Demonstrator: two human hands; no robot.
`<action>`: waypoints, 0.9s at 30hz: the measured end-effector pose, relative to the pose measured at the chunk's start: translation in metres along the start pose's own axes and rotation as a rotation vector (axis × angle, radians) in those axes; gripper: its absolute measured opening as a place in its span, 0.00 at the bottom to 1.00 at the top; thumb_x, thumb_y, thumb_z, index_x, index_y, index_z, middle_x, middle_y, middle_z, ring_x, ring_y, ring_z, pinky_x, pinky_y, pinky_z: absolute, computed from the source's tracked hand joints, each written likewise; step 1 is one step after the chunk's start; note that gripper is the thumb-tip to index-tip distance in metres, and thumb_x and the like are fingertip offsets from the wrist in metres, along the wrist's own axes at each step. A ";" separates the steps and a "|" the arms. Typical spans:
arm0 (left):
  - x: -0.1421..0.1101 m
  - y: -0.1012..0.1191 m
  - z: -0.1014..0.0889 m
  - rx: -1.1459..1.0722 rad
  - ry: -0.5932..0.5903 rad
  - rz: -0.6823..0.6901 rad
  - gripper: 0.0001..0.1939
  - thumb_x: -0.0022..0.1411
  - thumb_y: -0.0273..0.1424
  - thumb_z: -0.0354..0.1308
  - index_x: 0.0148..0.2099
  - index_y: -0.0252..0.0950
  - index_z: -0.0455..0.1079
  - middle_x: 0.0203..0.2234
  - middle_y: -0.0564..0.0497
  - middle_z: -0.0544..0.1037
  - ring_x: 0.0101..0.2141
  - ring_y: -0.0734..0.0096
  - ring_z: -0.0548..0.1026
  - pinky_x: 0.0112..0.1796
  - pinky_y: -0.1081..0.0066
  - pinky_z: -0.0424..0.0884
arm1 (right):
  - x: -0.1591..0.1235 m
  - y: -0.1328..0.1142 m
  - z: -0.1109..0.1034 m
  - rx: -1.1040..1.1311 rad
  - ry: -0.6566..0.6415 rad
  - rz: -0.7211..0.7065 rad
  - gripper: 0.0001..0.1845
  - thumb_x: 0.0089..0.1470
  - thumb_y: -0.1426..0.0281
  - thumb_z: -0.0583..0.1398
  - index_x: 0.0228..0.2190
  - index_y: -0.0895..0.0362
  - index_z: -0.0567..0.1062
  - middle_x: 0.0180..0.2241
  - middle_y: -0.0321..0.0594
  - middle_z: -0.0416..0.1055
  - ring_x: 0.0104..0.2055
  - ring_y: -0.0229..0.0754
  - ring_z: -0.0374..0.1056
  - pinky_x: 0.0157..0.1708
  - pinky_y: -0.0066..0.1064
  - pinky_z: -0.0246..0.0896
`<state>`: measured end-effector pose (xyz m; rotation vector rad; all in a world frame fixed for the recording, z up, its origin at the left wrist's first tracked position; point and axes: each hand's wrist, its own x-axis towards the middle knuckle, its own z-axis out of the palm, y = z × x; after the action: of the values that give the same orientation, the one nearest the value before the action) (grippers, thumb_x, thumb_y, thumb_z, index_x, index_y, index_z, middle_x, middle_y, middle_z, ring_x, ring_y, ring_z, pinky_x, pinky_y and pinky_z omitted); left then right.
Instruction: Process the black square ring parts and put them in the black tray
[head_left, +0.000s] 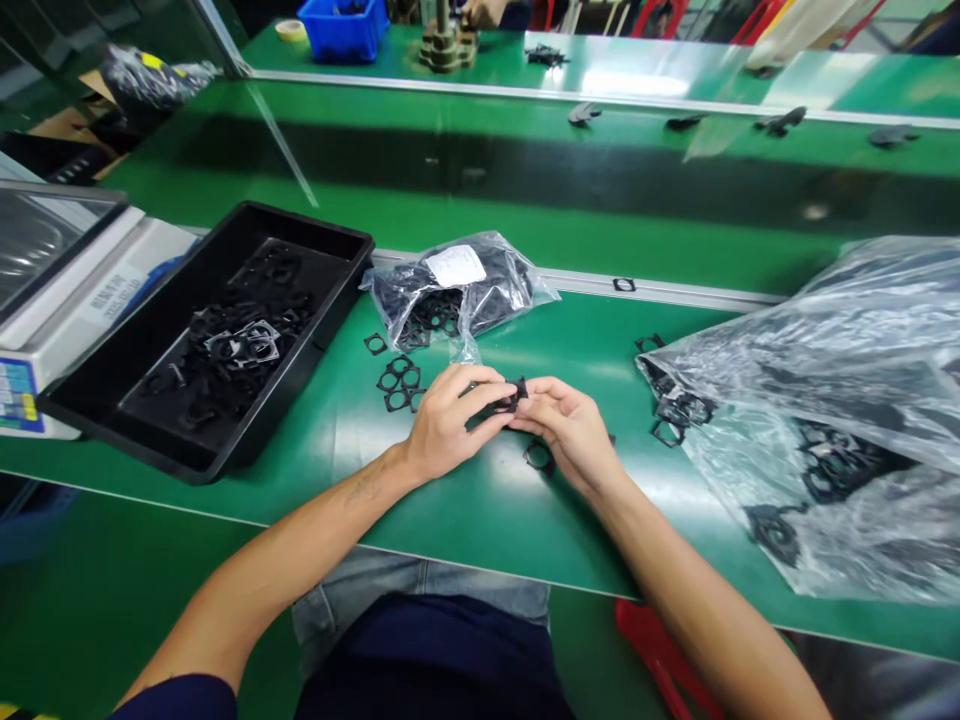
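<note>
Overall, a green table carries a large clear plastic bag at right, a black tray at left and a smaller labelled bag between. Nearer, the left hand and right hand both pinch a partly hidden small black part between fingertips, over the table.

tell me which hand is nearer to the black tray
Left. The left hand is right of the black tray, with open table between them; the right hand is farther right, beyond the left.
</note>
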<state>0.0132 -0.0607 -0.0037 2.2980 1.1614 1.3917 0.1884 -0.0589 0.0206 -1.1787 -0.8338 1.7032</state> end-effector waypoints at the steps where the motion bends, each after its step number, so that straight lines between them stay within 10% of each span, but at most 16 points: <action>1: 0.000 0.000 0.000 0.006 -0.001 -0.006 0.09 0.66 0.33 0.61 0.48 0.38 0.76 0.41 0.46 0.79 0.43 0.64 0.77 0.45 0.62 0.74 | 0.000 0.000 0.000 0.004 -0.010 0.012 0.18 0.38 0.65 0.76 0.29 0.56 0.76 0.25 0.32 0.76 0.28 0.33 0.73 0.35 0.26 0.75; 27: 0.001 -0.003 -0.002 -0.170 0.004 -0.059 0.11 0.65 0.32 0.62 0.50 0.36 0.73 0.41 0.45 0.78 0.45 0.65 0.76 0.48 0.63 0.74 | -0.004 -0.002 0.001 -0.039 -0.136 -0.033 0.18 0.40 0.59 0.76 0.29 0.56 0.81 0.29 0.35 0.78 0.33 0.37 0.75 0.39 0.29 0.75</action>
<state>0.0106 -0.0584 -0.0035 2.1293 1.0587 1.4154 0.1883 -0.0620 0.0239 -1.0779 -0.9685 1.7620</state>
